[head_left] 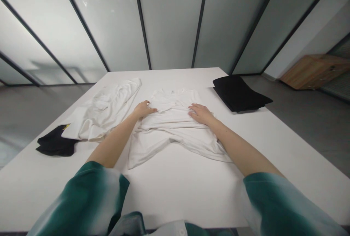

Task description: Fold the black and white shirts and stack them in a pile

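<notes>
A crumpled white T-shirt (175, 134) lies spread in the middle of the white table (177, 196), its collar toward the far side. My left hand (143, 109) rests on the shirt's left side, and my right hand (201, 114) lies flat on its right side. Neither hand grips the cloth. A folded-over white garment (105, 110) lies to the left of my left hand, partly overlapping a black garment (54, 142). A flat stack of black cloth (237, 93) sits at the far right of the table.
Green-and-white sleeves (90, 196) cover both my forearms near the camera. Frosted glass panels with dark frames (171, 21) stand beyond the table. A wooden cabinet or box (314, 72) lies on the grey floor at the right.
</notes>
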Demonstrator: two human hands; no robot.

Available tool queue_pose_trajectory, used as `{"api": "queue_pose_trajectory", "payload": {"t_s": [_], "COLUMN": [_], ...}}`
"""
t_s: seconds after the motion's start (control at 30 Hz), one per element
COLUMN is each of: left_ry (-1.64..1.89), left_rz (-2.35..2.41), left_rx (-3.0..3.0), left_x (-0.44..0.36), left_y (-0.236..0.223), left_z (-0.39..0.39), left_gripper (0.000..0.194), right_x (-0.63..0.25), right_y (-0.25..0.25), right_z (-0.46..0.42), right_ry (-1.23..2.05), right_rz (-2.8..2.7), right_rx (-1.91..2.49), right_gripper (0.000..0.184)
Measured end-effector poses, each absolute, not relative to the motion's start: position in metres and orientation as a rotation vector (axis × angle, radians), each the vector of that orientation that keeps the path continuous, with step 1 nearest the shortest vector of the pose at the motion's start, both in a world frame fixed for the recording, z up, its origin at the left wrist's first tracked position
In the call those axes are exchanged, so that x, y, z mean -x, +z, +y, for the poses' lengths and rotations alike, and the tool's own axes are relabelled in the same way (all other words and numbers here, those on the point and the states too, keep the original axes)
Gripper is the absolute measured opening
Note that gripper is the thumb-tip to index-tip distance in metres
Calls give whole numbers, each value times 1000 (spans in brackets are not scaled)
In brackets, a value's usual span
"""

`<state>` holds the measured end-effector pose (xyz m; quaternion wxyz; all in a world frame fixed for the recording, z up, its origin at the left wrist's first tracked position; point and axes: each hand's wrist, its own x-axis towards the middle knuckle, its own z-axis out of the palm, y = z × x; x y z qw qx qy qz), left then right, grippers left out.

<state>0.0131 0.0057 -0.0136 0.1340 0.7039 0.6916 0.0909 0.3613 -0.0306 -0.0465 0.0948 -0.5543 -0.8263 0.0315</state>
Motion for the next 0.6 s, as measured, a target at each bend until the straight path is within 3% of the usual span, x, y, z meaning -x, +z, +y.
{"api": "queue_pose_trajectory", "payload": {"t_s": [0.2, 0.37, 0.6], "left_ry": [336, 304, 233], "left_rz": [2037, 2049, 1984], "left_rx": [-2253, -2351, -2427], "left_x": [-10, -11, -11], "left_y": [-11, -10, -15], "left_z": [-25, -41, -50], "left_gripper": [34, 29, 26], "right_x": [-357, -351, -305], "right_y": [-45, -27, 16], "right_z": [-35, -31, 32], "right_ry": [45, 6, 150], "right_rz": [-2445, -2546, -2389], "right_rx": [1685, 1715, 1790], "right_gripper": [48, 47, 32]}}
